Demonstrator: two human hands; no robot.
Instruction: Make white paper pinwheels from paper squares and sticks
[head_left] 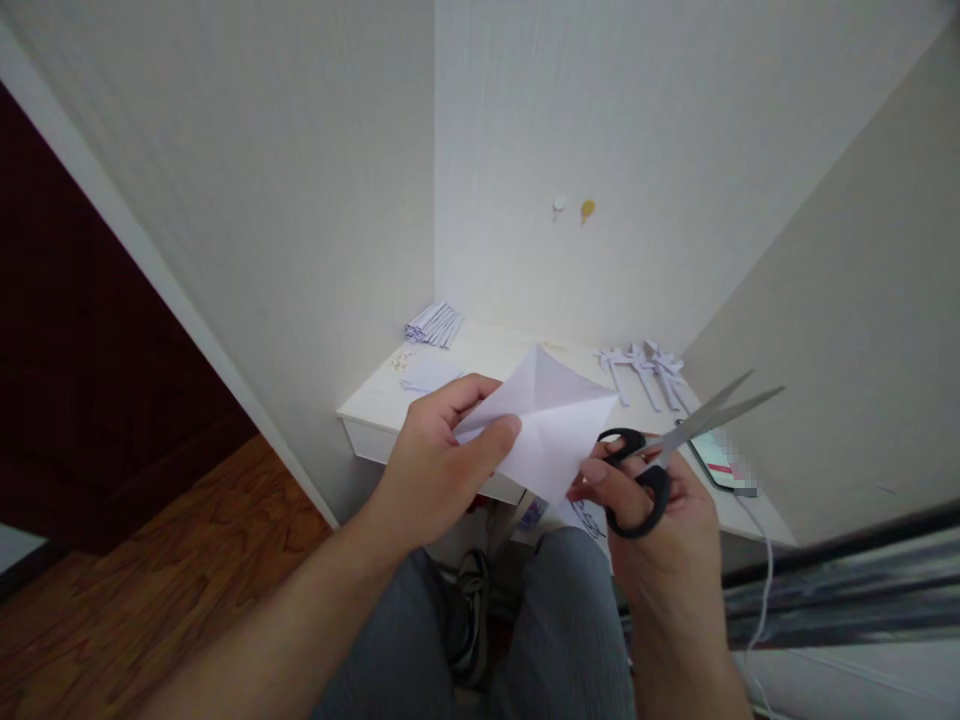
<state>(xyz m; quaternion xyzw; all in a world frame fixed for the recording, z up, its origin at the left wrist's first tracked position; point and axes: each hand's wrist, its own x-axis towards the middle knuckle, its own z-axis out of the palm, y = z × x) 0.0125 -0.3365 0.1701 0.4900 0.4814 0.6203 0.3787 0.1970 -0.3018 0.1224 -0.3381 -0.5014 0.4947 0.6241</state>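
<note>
My left hand (457, 455) pinches a creased square of white paper (551, 430) by its left corner, thumb on top. Fold lines cross in the middle of the paper. My right hand (660, 510) holds black-handled scissors (675, 440), their handles around its fingers and the blades parted, pointing away to the upper right. The thumb and a finger of that hand also touch the paper's lower right edge. Both hands are above the front of a white shelf (495, 345).
Paper pinwheels on sticks (649, 370) lie at the shelf's back right. A phone (720, 460) with a white cable (766, 580) rests at the right. A bundle of paper strips (435, 325), paper sheets (431, 373) and small pale bits (400, 360) sit at the left. Two hooks (588, 208) are on the wall.
</note>
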